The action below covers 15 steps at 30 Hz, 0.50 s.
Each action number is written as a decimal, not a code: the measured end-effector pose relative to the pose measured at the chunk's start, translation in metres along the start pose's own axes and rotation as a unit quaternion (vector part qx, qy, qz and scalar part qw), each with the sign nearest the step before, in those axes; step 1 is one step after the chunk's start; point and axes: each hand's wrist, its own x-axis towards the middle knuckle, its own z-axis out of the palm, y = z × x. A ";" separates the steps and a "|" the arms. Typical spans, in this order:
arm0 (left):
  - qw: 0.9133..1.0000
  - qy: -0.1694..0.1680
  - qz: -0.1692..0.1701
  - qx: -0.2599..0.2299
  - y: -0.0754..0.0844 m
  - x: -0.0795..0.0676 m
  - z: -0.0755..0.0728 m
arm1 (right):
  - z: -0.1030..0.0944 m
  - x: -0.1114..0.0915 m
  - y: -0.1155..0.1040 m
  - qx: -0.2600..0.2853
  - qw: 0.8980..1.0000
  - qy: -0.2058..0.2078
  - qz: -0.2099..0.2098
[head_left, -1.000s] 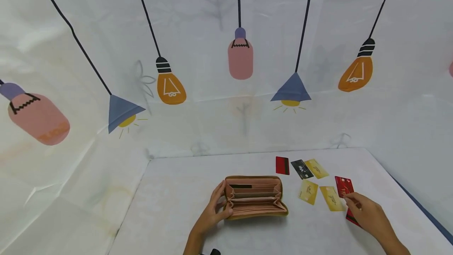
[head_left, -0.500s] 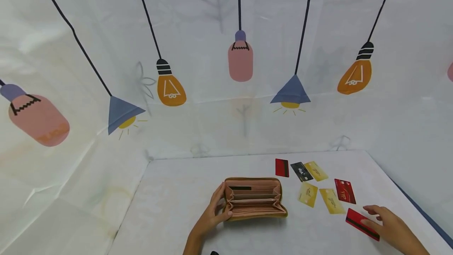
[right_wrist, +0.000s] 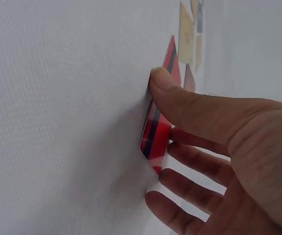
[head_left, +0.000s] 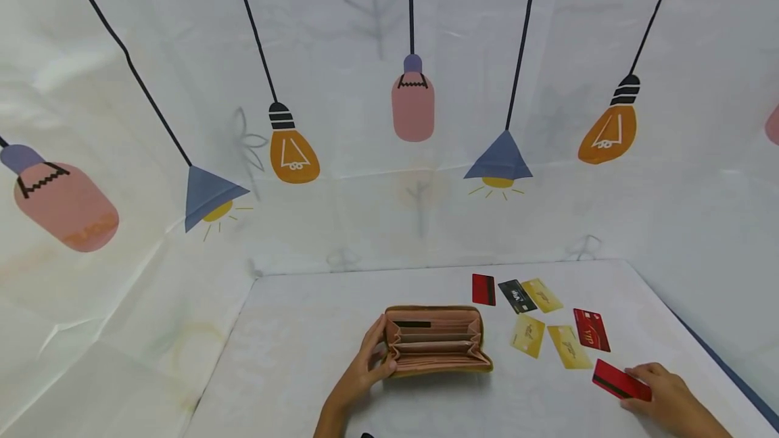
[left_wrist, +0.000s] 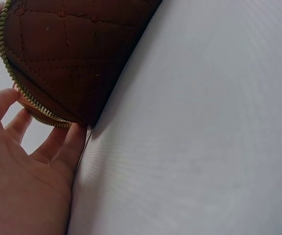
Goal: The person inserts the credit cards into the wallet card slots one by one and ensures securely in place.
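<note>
Your left hand (head_left: 358,376) grips the wallet (head_left: 437,341); right of it, your right hand (head_left: 665,394) pinches a red card (head_left: 617,378): squeeze its edges gently.

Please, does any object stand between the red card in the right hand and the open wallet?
Nothing visible stands between the held red card and the wallet; two yellow cards lie flat on the table, close to the direct line.

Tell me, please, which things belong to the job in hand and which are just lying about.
Seemingly in use:
open wallet, gripped by left hand
striped red card, in right hand

Apparently lying about:
red VIP card
black card
three gold cards
farther striped red card
</note>
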 end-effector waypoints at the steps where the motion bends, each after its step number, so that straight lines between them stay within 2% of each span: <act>1: 1.000 0.000 0.001 0.000 0.000 0.000 0.000 | 0.000 -0.001 -0.001 -0.001 1.000 0.004 -0.005; 11: 1.000 -0.005 0.025 0.001 -0.002 0.000 -0.001 | -0.001 -0.003 -0.002 0.003 1.000 0.022 -0.019; 15: 1.000 -0.001 0.018 -0.004 0.000 -0.001 -0.001 | -0.002 -0.002 -0.004 0.005 1.000 0.026 -0.017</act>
